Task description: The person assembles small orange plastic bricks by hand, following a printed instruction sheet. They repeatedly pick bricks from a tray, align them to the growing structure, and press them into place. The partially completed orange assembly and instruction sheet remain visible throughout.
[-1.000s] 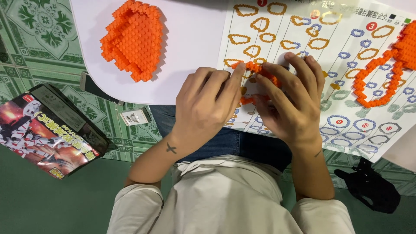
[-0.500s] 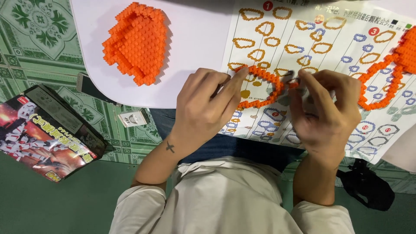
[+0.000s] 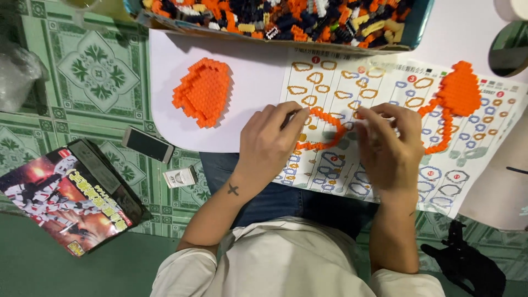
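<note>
A curved orange strip of small interlocking plastic bricks [image 3: 324, 132] lies over the printed paper instruction sheet [image 3: 385, 99] on the white surface [image 3: 247, 82], held at both ends: the left hand [image 3: 269, 148] pinches its left end between thumb and forefinger, and the right hand [image 3: 388, 148] has its fingers pressed together around the right end — whether a loose brick sits in that pinch, I cannot tell. The strip looks only one brick wide, so a twist or hard press could well snap it at a joint, and loosened bricks might roll off the edge onto the green patterned tiled floor [image 3: 93, 77]. To the right lies a flat orange brick piece with two trailing strands [image 3: 456, 93]; to the left, a domed orange brick shell [image 3: 203, 91] — a careless elbow could shove either. At the top, a shallow blue tray [image 3: 415, 25] holds a heap of mixed orange, black, white and yellow bricks. On the floor sit a phone [image 3: 147, 144] and a printed model-kit box [image 3: 66, 198].
</note>
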